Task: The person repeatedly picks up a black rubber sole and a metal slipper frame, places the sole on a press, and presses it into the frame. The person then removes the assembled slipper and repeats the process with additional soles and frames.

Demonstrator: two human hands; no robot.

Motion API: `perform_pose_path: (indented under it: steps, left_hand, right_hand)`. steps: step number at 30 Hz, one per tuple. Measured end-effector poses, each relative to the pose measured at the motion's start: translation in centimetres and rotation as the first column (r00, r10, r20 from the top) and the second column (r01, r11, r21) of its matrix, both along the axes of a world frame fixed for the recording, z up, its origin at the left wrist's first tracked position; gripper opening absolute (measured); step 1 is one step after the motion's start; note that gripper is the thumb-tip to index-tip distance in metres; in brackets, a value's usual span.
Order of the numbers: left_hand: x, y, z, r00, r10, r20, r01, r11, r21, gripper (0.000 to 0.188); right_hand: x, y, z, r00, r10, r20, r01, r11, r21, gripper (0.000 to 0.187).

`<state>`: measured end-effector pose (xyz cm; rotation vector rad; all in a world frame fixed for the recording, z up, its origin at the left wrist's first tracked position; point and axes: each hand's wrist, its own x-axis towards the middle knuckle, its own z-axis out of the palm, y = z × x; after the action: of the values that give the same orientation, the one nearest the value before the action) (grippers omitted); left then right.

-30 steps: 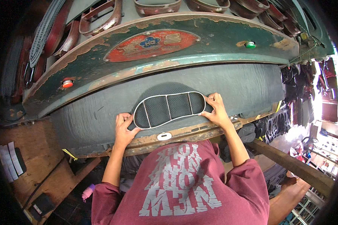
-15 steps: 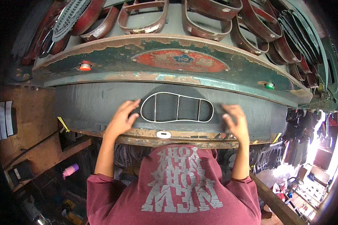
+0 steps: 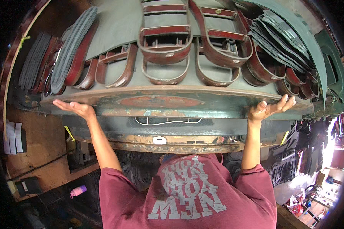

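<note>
Arms raised and spread, the person holds the left hand and right hand unclenched against the peeling green metal beam, fingers pointing outward. Below, between them, the thin-rimmed, sole-shaped die lies partly hidden on the scuffed dark board.

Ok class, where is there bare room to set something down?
On the upper grey sheet, a bare patch lies between the ridged grey sole and the middle red frame. The lower dark pad shows bare strips left and right of the white-edged frame. Crowded: the upper front, lined with red frames, and the upper right, with stacked sheets.
</note>
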<state>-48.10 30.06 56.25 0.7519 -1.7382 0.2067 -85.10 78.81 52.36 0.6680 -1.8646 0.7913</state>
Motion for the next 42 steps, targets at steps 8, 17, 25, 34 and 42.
perform_pose_path:
  steps: [8,17,25,34,42]
  left_hand:
    - [2.5,3.7,1.2,0.980,0.075,0.182,-0.074,0.997,-0.010,0.062]
    - [2.2,5.6,4.5,0.964,0.087,0.253,-0.104,0.993,0.055,0.045]
    - [1.4,4.7,3.4,0.992,0.061,0.111,-0.062,0.998,0.012,0.041]
    - [3.3,4.8,3.6,0.993,-0.010,0.115,0.005,0.999,0.040,0.040]
    - [3.1,5.7,4.5,0.970,0.190,0.152,-0.194,0.981,0.018,0.032]
  right_hand:
    - [0.0,3.1,-0.3,0.994,0.045,0.100,-0.054,0.995,0.085,0.077]
    - [0.1,3.0,-0.2,0.987,0.101,0.128,-0.112,0.990,0.083,0.076]
    - [0.6,3.0,-0.6,0.991,0.062,0.115,-0.072,0.993,0.089,0.078]
    - [0.2,2.4,-1.2,0.997,0.080,0.014,-0.081,0.996,0.029,0.080]
    - [0.4,3.0,-1.3,0.994,0.112,0.019,-0.112,0.994,-0.006,0.078]
